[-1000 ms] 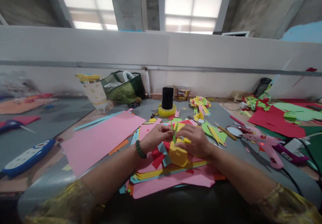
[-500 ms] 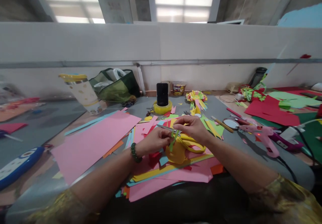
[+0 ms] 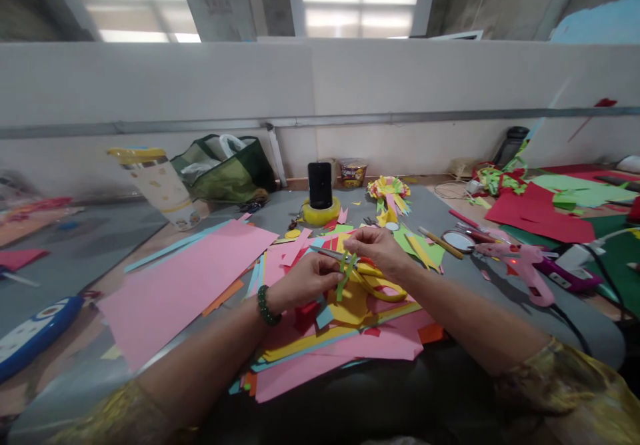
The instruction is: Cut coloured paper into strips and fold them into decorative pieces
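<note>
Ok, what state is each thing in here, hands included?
Left hand: pinching green paper strip
Right hand: fingers pinched at strip's upper end
Yellow-handled scissors: lying on papers
Phone: upright, screen dark
Pink glue gun: lying down, red light lit
Tumbler: lid on
Green bag: open-topped

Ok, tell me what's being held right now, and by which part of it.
A narrow green paper strip: the left hand pinches it near its middle; the right hand has its fingertips at the upper end.
</note>
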`<state>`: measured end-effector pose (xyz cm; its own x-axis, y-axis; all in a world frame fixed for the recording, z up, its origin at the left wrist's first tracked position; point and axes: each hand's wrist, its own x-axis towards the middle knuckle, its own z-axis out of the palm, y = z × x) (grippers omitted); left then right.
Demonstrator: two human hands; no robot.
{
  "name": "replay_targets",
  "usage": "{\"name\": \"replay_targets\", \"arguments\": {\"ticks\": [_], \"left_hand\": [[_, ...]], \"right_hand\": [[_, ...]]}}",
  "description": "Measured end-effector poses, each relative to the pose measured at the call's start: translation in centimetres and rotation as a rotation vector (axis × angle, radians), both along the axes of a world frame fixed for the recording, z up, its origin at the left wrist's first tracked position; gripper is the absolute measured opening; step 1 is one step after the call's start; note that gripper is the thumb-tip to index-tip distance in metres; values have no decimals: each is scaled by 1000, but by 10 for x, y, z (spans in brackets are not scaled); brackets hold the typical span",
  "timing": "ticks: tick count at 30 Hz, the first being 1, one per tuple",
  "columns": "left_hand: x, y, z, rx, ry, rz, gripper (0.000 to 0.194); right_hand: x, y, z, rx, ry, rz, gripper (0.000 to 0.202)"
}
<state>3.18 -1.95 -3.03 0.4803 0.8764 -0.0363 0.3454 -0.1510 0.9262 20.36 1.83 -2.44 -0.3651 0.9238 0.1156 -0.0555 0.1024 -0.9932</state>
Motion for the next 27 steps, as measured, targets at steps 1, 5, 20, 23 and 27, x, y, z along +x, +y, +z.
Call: {"name": "replay_targets", "arguments": {"ticks": [1, 5, 20, 23, 27], "left_hand": [[-1, 0, 0, -2, -13, 6, 25], [-4, 2, 0, 21, -30, 34, 33], [-1, 3, 0, -75, -100, 48, 14], [-1, 2, 0, -93, -92, 56, 14], [-3, 4, -3, -150, -107, 70, 13]], "right_hand": [[2, 1, 2, -8, -4, 1, 46], [11, 3, 11, 74, -88, -32, 48], [8, -7, 5, 427, -276, -25, 16], [7, -6, 6, 307, -241, 2, 14], [7, -4, 8, 141, -173, 36, 11]]}}
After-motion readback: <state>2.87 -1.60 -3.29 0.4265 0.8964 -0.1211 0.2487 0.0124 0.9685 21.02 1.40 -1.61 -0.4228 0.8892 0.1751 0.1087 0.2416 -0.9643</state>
